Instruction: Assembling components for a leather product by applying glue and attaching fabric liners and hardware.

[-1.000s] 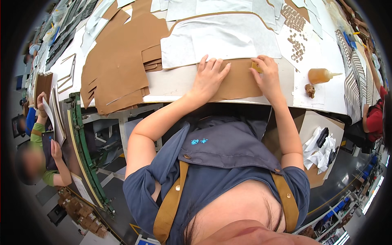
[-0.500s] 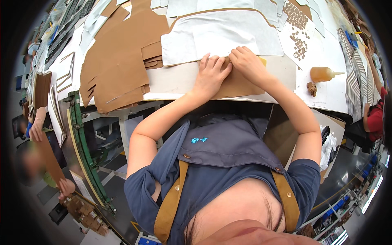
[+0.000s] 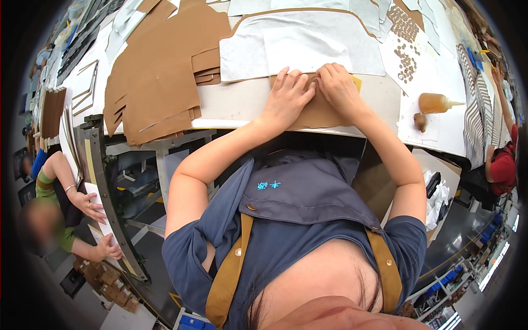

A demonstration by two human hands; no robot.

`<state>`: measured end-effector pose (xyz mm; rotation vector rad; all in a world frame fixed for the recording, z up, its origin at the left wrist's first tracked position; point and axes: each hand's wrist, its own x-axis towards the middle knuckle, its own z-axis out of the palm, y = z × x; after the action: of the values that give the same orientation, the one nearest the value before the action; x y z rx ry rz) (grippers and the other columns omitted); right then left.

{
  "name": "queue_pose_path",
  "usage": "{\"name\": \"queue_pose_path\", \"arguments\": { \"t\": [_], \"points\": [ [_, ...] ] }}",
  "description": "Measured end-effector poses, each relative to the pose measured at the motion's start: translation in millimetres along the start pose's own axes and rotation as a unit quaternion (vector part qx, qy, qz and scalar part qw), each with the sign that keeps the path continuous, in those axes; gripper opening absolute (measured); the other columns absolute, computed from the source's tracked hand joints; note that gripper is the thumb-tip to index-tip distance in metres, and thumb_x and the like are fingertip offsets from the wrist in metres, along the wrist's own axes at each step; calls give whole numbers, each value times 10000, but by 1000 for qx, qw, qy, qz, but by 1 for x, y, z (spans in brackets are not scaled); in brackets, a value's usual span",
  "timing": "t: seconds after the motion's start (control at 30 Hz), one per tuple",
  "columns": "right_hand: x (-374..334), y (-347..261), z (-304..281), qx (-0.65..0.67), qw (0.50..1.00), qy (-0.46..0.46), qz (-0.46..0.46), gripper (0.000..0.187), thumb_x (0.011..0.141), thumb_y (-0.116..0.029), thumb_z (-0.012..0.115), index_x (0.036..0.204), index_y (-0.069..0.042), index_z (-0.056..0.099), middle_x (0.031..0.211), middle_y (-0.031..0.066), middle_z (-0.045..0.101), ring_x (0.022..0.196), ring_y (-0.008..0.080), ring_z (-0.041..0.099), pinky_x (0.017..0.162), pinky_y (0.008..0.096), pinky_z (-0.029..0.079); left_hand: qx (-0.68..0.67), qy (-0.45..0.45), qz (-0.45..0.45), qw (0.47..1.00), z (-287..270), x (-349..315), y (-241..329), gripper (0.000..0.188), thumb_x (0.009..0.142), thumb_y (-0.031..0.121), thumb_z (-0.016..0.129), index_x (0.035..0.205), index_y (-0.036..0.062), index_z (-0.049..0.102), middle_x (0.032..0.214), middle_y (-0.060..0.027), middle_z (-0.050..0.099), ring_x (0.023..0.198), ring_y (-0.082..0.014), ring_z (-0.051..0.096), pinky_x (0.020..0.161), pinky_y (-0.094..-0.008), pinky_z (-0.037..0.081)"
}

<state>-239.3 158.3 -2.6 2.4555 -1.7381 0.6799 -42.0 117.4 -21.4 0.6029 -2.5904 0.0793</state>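
Note:
A brown leather-like piece [image 3: 322,116] lies on the table's near edge, in front of me. My left hand [image 3: 287,100] has its bent fingers over the upper edge of that piece. Just right of it, my right hand [image 3: 338,91] grips the same edge, thumb and fingers pressed close together. The fingertips of both hands nearly meet there, and whatever small detail lies under them is hidden. Beyond them, a white sheet [image 3: 305,48] rests on a larger pale panel [image 3: 242,55] with a brown rim. A bit of yellow [image 3: 357,83] shows beside my right hand.
Stacked brown cut pieces [image 3: 157,82] lie to the left. Toward the right are many small brown discs [image 3: 405,30], an amber squeeze bottle [image 3: 437,103], a small brown lump [image 3: 421,122] and striped fabric [image 3: 474,118]. A co-worker's hands [image 3: 91,206] are at a long dark-framed machine [image 3: 107,187] on the left.
My hands stay at the brown piece, with only small finger shifts. The co-worker's hands, earlier holding a brown strip, now rest near the machine's edge without it.

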Motion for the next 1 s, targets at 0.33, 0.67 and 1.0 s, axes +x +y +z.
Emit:
{"name": "queue_pose_path", "arguments": {
  "t": [0.33,0.67,1.0],
  "points": [
    [-4,0,1,68,995,36,59,49,886,-37,620,920,-14,593,909,143,614,887,336,590,829,425,475,-3,6,-7,1000,2,-1,1,321,879,144,550,1177,142,669,1181,-69,572,1245,-247,500,1172,-483,248],
    [-2,3,-12,3,1000,-9,-28,169,795,-41,642,962,-19,634,954,101,621,904,280,617,815,380,522,-14,9,-18,1000,2,-3,0,332,873,141,556,1186,149,669,1194,-68,570,1244,-249,498,1167,-488,256],
    [8,18,-9,-110,967,-32,-228,113,720,-74,630,819,-45,584,904,70,574,859,213,597,799,331,523,-16,1,-20,1000,7,-3,1,353,878,132,547,1210,154,663,1206,-67,570,1249,-244,492,1178,-487,238]
  ]
}}
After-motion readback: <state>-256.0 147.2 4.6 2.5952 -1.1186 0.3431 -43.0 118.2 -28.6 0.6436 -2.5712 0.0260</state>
